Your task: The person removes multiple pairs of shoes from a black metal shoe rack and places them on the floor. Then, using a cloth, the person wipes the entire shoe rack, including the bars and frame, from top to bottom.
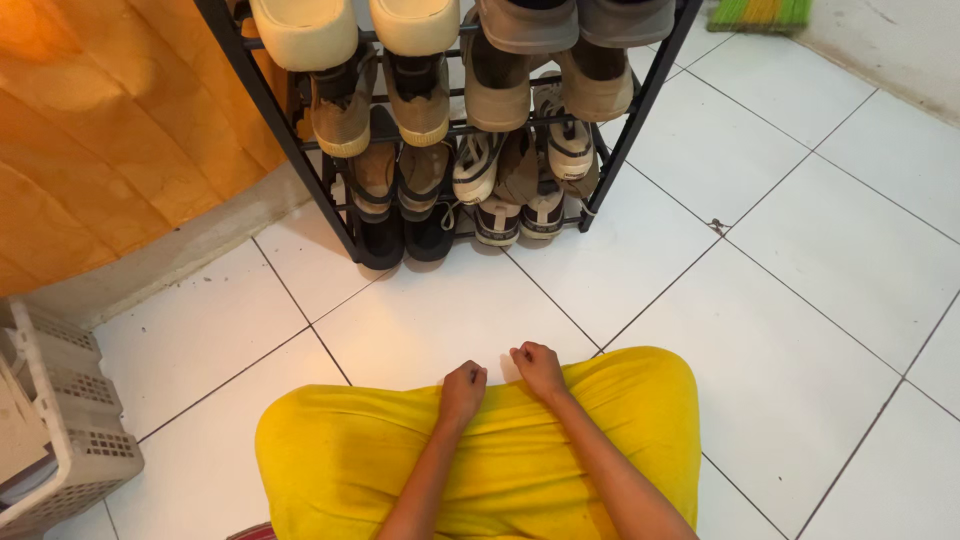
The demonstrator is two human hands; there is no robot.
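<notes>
My left hand [463, 387] and my right hand [539, 368] rest as closed fists on yellow cloth [330, 455] that covers my knees. Neither hand holds anything. Straight ahead stands a black metal shoe rack [335, 190] with several tiers. Its upper bars carry cream slip-ons [305, 35] and tan ankle boots [343, 110]. Lower tiers hold white sneakers [476, 165] and black shoes [384, 240] near the floor. About a tile's width of white floor separates my hands from the rack.
An orange wooden panel [110, 130] rises at the left. A white slotted plastic basket [70, 430] sits at the lower left. Green broom bristles [758, 12] show at the top right. White tiles [800, 250] with dark grout cover the floor.
</notes>
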